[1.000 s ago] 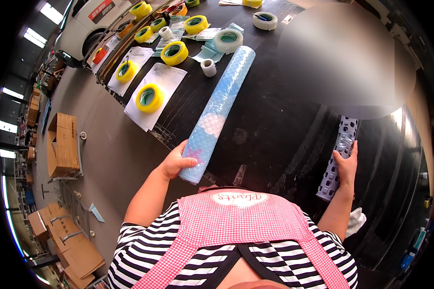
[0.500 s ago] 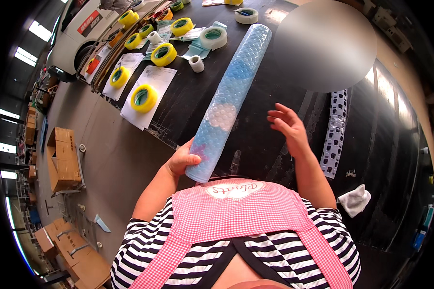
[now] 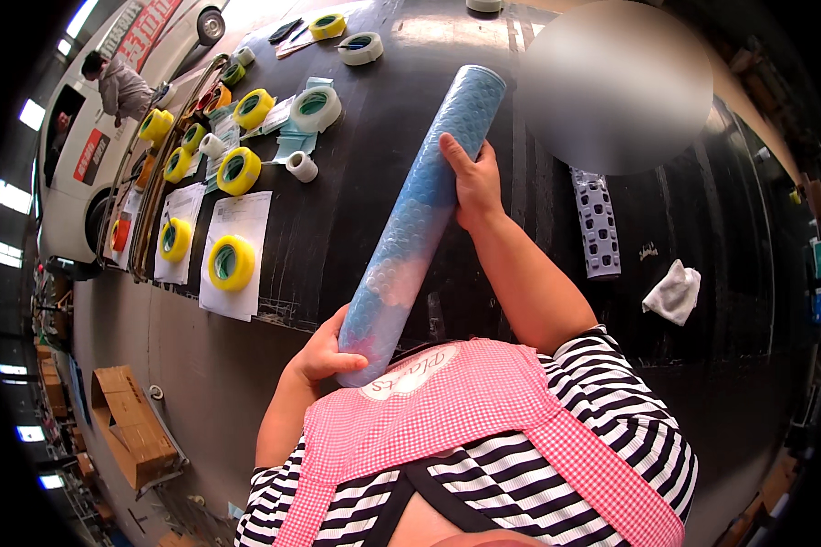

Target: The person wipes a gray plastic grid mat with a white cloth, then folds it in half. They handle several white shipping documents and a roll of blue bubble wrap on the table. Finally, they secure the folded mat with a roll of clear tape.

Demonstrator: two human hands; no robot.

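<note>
A long blue roll (image 3: 412, 232) with pink and white patches, its surface bumpy like bubble wrap, slants over the black table in front of my apron. My left hand (image 3: 322, 351) grips its near end, thumb lying across the top. Higher up, my right hand (image 3: 476, 182) is wrapped round the right side near the far end, thumb on top. The undersides of the roll and some fingertips are hidden. To the right of my right forearm, a white-and-black patterned roll (image 3: 597, 228) lies on the table (image 3: 356, 219).
Several tape rolls, such as a yellow one (image 3: 232, 263) and a clear one (image 3: 316, 109), sit on the left among paper sheets (image 3: 235, 219). A white cloth (image 3: 673, 294) lies right. Left are a cardboard box (image 3: 135, 427), a white van (image 3: 77, 219) and a person (image 3: 121, 88).
My right hand, free and raised before, has moved onto the blue roll near its far end. My left hand keeps its grip. The whole view has shifted.
</note>
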